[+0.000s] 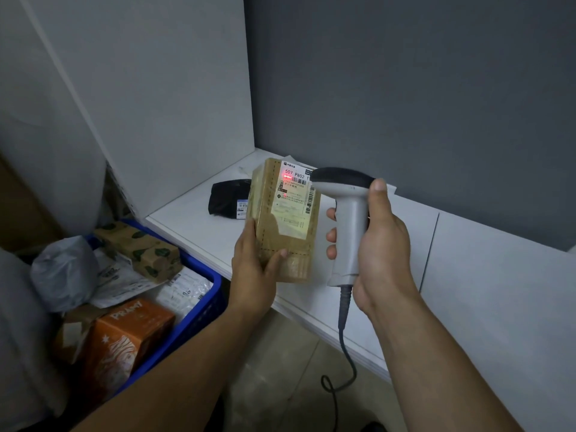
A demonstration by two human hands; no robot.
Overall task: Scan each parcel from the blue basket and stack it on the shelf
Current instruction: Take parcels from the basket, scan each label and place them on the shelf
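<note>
One taped brown parcel (286,244), white label (293,201) red-lit — gripped by left hand (252,269), right hand (378,241) clasping grey scanner (349,194)

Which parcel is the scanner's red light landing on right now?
The brown tape-wrapped cardboard parcel gripped by the left hand: red glows on its white label. The black bag parcel on the white shelf shows none.

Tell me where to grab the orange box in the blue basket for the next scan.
I'd take the orange box by its raised top end, coming down from above. It stands tilted with that end clear, while the wall of the blue basket is close on its right and a brown carton crowds its left. The left hand is nearest, but now holds the taped parcel.
</note>
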